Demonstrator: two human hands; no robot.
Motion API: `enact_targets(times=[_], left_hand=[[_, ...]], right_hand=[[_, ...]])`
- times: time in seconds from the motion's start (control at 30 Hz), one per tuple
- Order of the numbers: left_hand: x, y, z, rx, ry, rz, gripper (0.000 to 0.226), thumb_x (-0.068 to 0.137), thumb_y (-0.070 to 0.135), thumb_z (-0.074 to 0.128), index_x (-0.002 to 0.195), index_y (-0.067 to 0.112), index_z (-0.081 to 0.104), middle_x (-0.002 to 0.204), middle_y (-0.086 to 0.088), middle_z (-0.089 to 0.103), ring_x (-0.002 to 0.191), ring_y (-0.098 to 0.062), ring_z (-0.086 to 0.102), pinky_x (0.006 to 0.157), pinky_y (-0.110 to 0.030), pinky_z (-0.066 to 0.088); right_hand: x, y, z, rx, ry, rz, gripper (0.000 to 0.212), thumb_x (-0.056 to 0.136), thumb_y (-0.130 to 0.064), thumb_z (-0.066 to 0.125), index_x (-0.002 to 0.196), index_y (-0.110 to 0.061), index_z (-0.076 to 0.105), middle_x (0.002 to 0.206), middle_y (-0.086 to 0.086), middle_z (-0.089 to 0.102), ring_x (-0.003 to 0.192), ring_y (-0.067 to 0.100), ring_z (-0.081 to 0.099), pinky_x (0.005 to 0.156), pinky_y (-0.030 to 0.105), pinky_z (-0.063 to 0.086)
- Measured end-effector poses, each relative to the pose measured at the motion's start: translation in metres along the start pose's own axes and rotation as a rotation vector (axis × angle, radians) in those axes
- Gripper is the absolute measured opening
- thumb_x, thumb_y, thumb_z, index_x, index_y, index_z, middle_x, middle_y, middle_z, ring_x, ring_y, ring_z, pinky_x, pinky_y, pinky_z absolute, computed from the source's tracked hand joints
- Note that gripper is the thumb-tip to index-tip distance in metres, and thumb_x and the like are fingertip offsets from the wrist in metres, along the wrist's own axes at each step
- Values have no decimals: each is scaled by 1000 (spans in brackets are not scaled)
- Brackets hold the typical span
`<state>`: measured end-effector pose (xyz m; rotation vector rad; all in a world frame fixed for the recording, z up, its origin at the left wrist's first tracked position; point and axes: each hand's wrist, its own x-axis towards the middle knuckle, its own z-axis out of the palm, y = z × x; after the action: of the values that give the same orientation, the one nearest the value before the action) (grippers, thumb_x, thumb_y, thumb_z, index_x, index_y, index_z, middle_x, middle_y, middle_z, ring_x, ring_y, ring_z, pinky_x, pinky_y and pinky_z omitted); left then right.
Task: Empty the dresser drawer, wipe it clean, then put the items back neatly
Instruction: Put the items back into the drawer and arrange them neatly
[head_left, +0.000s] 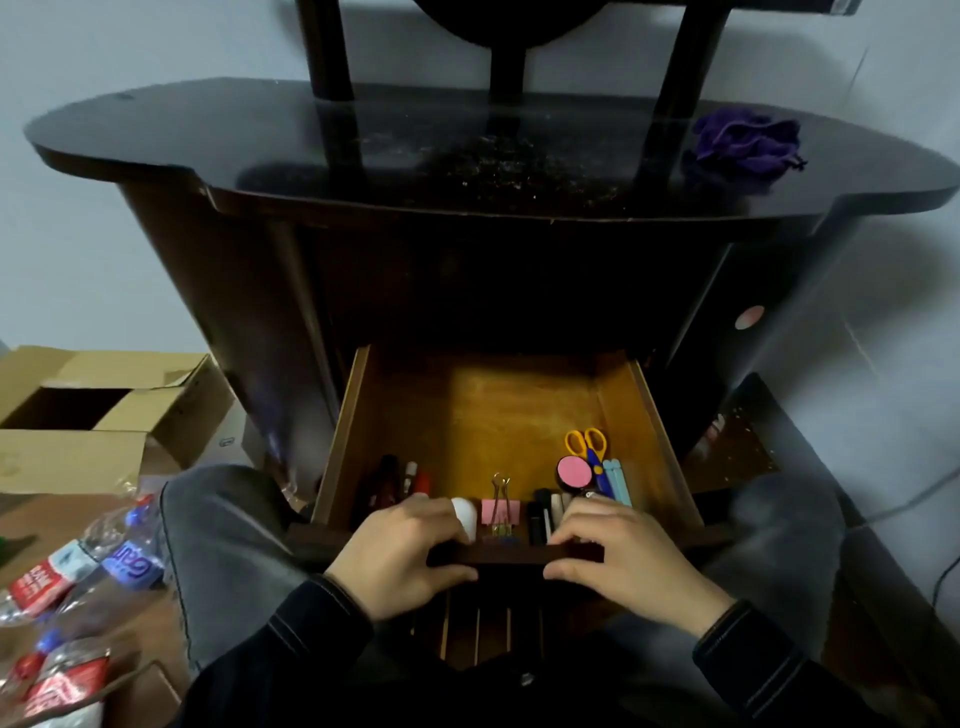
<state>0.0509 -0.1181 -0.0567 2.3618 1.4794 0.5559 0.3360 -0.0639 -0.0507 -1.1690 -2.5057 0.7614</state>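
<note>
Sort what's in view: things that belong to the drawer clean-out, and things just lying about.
Job: open wooden drawer, gripped at its front by the left hand and right hand; yellow-handled scissors; pink binder clip; round pink-lidded pot; crumpled purple cloth on the dark dresser top.
Lying about: open cardboard box; crushed plastic bottles.

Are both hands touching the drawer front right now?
Touching. Head view: left hand and right hand each curl fingers over the drawer front, thumbs beneath its edge.
</note>
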Motion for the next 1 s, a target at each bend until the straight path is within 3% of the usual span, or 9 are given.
enact_targets(times=[0.13, 0.37, 0.57, 0.73, 1.0], left_hand=[[7, -2, -1, -28, -5, 25, 36, 85, 56, 61, 98, 24, 71, 97, 11, 59, 91, -9, 56, 77, -33, 50], [37, -18, -10, 34, 32, -5, 28, 87, 47, 68, 96, 21, 69, 94, 10, 58, 88, -8, 54, 74, -27, 47], [61, -34, -5, 218, 197, 5, 26, 80, 55, 63, 83, 29, 61, 80, 16, 54, 73, -8, 53, 60, -24, 42], [80, -43, 3, 417, 318, 24, 36, 73, 54, 66, 63, 21, 54, 61, 9, 49, 54, -13, 47, 49, -24, 37], [114, -74, 12, 482, 472, -29, 41, 73, 58, 64, 62, 21, 51, 63, 9, 46, 59, -15, 45, 58, -25, 26]], right_hand=[[4, 4, 0, -83, 34, -58, 45, 86, -65, 55, 100, -27, 74, 94, -23, 55, 94, -4, 50, 79, 13, 41], [40, 13, -11, -164, 76, -69, 53, 85, -68, 48, 105, -26, 74, 99, -20, 60, 98, -2, 52, 79, 13, 41], [66, 32, -4, -237, 157, -46, 55, 89, -76, 37, 110, -35, 67, 106, -27, 57, 107, -8, 49, 80, 5, 32], [85, 42, -5, -306, 263, -60, 60, 90, -79, 32, 108, -35, 68, 106, -24, 63, 105, -4, 55, 81, 10, 34], [121, 61, 1, -532, 552, -117, 57, 91, -74, 43, 91, -26, 72, 87, -16, 69, 83, 9, 64, 73, 27, 50]])
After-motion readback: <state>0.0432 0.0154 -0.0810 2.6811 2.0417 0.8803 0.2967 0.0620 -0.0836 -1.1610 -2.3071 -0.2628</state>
